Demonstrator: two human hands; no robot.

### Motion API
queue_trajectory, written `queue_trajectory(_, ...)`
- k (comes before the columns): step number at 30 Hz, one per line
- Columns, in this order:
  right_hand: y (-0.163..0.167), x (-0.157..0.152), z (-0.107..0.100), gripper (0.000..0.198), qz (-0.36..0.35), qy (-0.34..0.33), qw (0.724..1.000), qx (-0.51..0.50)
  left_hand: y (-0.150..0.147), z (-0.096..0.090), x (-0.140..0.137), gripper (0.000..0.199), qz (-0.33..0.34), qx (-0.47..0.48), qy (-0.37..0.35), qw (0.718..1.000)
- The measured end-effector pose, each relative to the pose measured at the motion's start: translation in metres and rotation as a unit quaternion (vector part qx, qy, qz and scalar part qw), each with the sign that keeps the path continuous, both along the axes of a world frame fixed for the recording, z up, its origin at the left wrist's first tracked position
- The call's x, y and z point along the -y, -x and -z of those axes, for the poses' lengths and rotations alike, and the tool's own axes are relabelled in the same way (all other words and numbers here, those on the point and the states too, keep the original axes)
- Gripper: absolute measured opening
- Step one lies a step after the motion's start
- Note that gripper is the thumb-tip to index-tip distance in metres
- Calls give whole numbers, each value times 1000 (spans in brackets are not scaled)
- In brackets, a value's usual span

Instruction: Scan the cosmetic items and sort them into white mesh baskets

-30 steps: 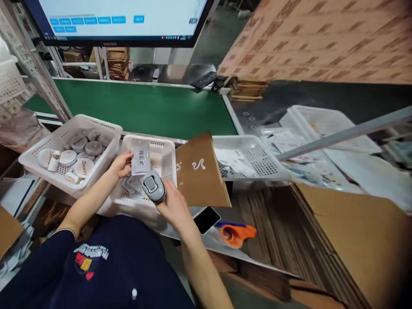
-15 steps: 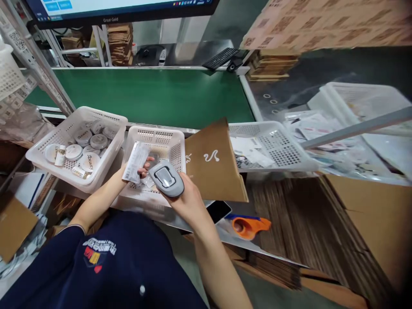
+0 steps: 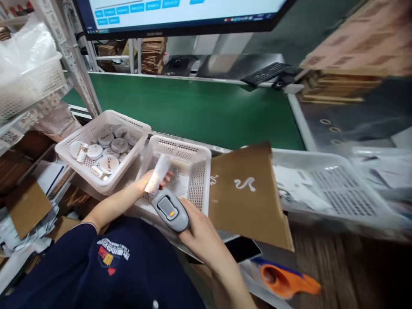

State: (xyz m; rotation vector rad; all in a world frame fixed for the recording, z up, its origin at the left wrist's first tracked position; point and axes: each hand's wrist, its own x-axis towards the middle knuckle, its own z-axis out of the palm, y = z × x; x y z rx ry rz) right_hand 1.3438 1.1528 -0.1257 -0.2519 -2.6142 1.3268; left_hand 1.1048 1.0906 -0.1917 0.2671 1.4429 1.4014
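Plastic packet (image 3: 157,174) is up over the white basket (image 3: 198,184), tilted, in the L hand (image 3: 145,181). Prob. light, thin & soft, so it may bend w/ a hard squeeze. Shiny skin may be a bit slippery; can't tell what's inside, so go easy. Best hold: long sides, nr the middle, thumb on one side & fingers on the other.

L hand is curled round it, w/ fingertips poking out past its R edge; thumb's hard to see. R hand (image 3: 201,229) is wrapped round the grey barcode scanner (image 3: 169,210); can't tell how tight, b/c most fingers are hidden. Scanner's top is nr the packet's low end; can't tell if they touch.
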Motion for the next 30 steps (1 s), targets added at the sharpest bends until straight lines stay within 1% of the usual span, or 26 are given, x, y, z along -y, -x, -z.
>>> queue_trajectory(1, -1, -2, 4, 59, 2, 7, 1000, -10, -3, 1, 1, 28, -14, -36, 12, 999)
queue_trajectory(2, -2, -5, 9, 57, 4, 14, 1000, -20, -7, 1, 4, 35, -19, -99, 26, 995)
queue_trajectory(3, -4, -7, 13, 55, 8, 20, 999, -27, -11, -2, 9, 45, -7, -182, 39, 982)
queue_trajectory(4, -6, -10, 18, 52, 13, 24, 999, -30, -14, -8, 16, 52, 26, -276, 48, 960)
queue_trajectory(5, -9, -13, 22, 50, 19, 24, 999, -27, -17, -18, 26, 56, 77, -374, 50, 923)
queue_trajectory(7, -15, -17, 29, 49, 31, 22, 999, -7, -18, -50, 52, 54, 184, -533, 29, 825)
queue_trajectory(8, -19, -18, 31, 48, 36, 21, 999, 6, -14, -70, 67, 51, 214, -583, 14, 784)
queue_trajectory(9, -22, -19, 33, 48, 37, 22, 999, 22, -7, -92, 81, 49, 226, -627, 11, 746)
queue_trajectory(10, -24, -20, 35, 47, 35, 25, 998, 37, 3, -112, 94, 48, 223, -670, 26, 708)
queue_trajectory(11, -26, -21, 37, 46, 33, 28, 998, 51, 17, -131, 105, 49, 216, -707, 62, 671)
queue_trajectory(12, -27, -22, 38, 46, 31, 31, 997, 62, 32, -145, 115, 52, 217, -734, 112, 634)
queue_trajectory(13, -28, -23, 40, 47, 30, 34, 997, 67, 47, -155, 122, 55, 228, -748, 168, 600)
queue_trajectory(14, -27, -24, 42, 49, 29, 36, 997, 67, 62, -160, 127, 60, 251, -748, 224, 572)
queue_trajectory(15, -26, -25, 44, 51, 27, 38, 997, 61, 75, -160, 131, 66, 284, -734, 278, 551)
queue_trajectory(17, -22, -26, 47, 55, 22, 42, 998, 39, 94, -153, 137, 76, 335, -694, 361, 526)
queue_trajectory(18, -19, -27, 47, 54, 18, 43, 999, 27, 100, -148, 139, 74, 342, -679, 388, 521)
queue_trajectory(19, -18, -27, 46, 54, 16, 46, 999, 15, 103, -145, 142, 65, 334, -675, 402, 521)
queue_trajectory(21, -15, -29, 42, 51, 14, 47, 999, -9, 104, -145, 149, 40, 290, -695, 381, 536)
queue_trajectory(23, -13, -31, 34, 46, 16, 45, 998, -39, 100, -156, 155, 21, 221, -740, 319, 550)
queue_trajectory(24, -12, -32, 29, 43, 16, 46, 997, -55, 97, -162, 157, 18, 184, -769, 277, 545)
queue_trajectory(25, -11, -33, 23, 38, 17, 47, 996, -70, 94, -168, 159, 20, 151, -799, 235, 533)
queue_trajectory(27, -7, -36, 11, 31, 20, 54, 994, -90, 86, -175, 157, 27, 109, -853, 149, 488)
queue_trajectory(28, -5, -37, 6, 28, 19, 61, 993, -96, 82, -176, 154, 29, 107, -873, 102, 465)
queue_trajectory(30, -1, -39, -5, 25, 20, 77, 992, -102, 73, -173, 145, 31, 144, -894, 13, 424)
